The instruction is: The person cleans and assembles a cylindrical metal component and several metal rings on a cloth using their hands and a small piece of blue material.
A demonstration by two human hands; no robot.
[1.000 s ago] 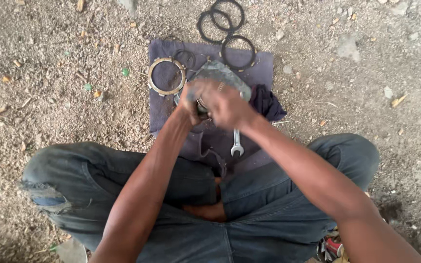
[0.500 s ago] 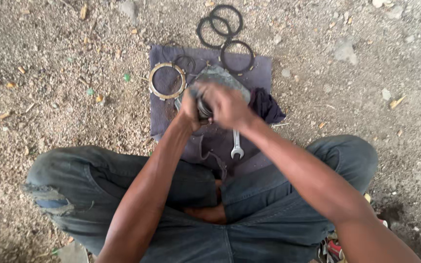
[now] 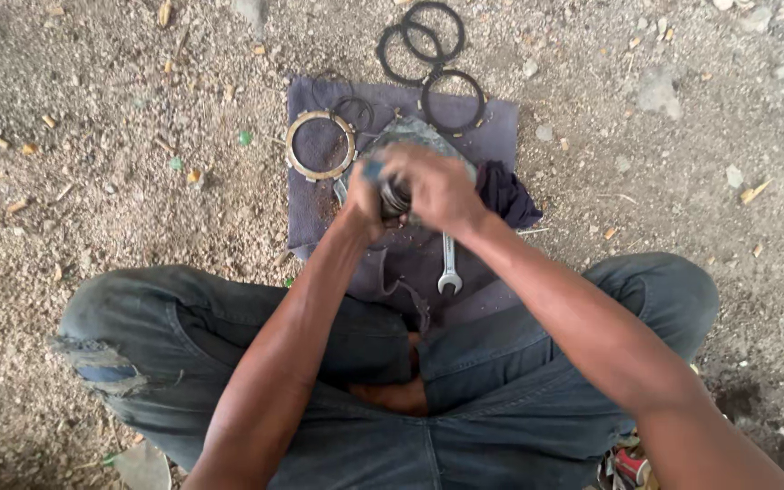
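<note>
Head view, looking straight down at a person sitting cross-legged on gravelly ground, with a dark purple cloth (image 3: 319,209) spread before the knees; both hands meet over the middle of that cloth; the left hand (image 3: 365,195) is curled closed around the near side of a small dark round part (image 3: 396,195), and the right hand (image 3: 437,186) is folded over the part from the far side, fingers bent tight, so most of the part is hidden and blurred; it is held just above a grey-green metal housing (image 3: 410,133) lying at the cloth's centre.

By the look of it the step in hand is gripping or twisting this part with both hands, somewhere in the middle of the work; a next move would call for a firm counter-hold by one hand while the other turns, and care not to scatter the loose rings.

A brass-coloured ring (image 3: 320,145) lies near the cloth's far left corner, with a thinner black ring (image 3: 353,111) just beside it; three black rings (image 3: 424,44) overlap at the far edge, one on the cloth (image 3: 453,100) and two on the ground; a silver spanner (image 3: 448,265) lies on the near edge, close to the knees.

No packages, labels or signs can be made out; only something small and red and white at the lower right edge, too cut off to identify.
</note>
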